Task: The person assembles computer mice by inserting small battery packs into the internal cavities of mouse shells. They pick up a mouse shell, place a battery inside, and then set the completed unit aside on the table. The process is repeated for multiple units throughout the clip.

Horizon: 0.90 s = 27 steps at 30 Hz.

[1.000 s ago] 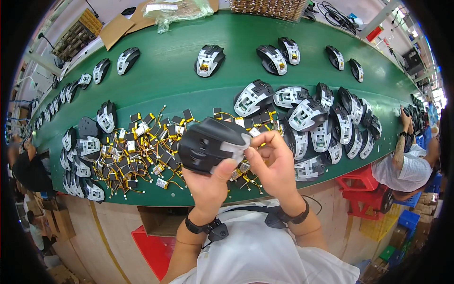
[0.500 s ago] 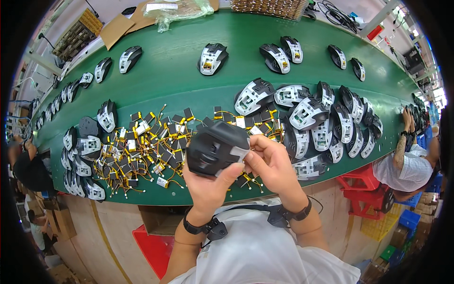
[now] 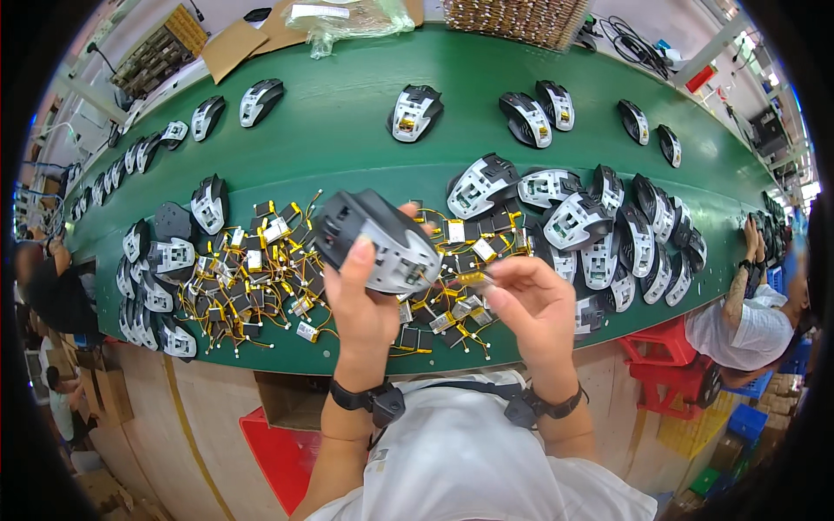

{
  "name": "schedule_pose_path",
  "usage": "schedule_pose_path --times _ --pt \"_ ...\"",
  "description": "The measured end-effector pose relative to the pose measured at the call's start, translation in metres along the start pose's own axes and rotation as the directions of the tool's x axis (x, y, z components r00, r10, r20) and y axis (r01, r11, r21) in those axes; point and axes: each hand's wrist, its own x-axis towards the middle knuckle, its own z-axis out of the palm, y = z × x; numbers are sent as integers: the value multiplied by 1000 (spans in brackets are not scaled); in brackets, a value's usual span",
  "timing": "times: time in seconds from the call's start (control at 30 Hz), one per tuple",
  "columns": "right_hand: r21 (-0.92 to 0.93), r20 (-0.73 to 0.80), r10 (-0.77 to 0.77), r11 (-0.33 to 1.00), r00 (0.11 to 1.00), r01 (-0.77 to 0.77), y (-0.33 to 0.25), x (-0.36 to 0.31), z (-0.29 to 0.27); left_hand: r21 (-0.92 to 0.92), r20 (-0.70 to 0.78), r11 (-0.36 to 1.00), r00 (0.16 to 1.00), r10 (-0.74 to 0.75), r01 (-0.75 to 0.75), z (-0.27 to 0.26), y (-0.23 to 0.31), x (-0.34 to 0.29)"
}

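Observation:
Tilted in my left hand (image 3: 358, 313) is a black computer mouse (image 3: 395, 256), its white underside turned up and its openings showing. The thumb lies across the mouse's side and the fingers go behind it. Just right of the mouse, my right hand (image 3: 540, 313) pinches a small battery (image 3: 472, 279) with yellow tape between thumb and fingertips. Thin wires seem to run from it toward the mouse's end, but I cannot tell whether they join. Beneath both hands spreads a heap of loose batteries (image 3: 261, 269) with wires and small white plugs.
Mice lie bunched at the right (image 3: 599, 256) and the left (image 3: 174, 259) of the green bench (image 3: 347, 161). Others stand along its far strip (image 3: 415, 113). Cardboard (image 3: 233, 48), clear plastic wrap (image 3: 360, 24) and a tray (image 3: 517, 19) sit at the back. A co-worker (image 3: 747, 300) is at the far right.
The mouse has been turned so its white underside faces up, and it sits a little left. My right hand has moved right, away from the mouse, and the battery now shows in its fingers.

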Motion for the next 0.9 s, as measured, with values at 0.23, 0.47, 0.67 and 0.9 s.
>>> schedule_pose_path --times 0.23,0.47,0.67,0.9 --pt "-22 37 -30 999 999 31 12 8 21 -12 -74 995 992 100 -101 12 -12 -2" --pt "81 32 -52 996 998 49 2 9 10 -11 -79 995 992 103 -104 10 -11 -2" --pt "177 -137 -129 972 982 152 18 19 13 -104 -54 993 998 46 -51 17 -13 -7" --pt "186 -152 -57 979 987 85 9 21 23 -79 -49 997 999 10 -13 14 -17 -5"
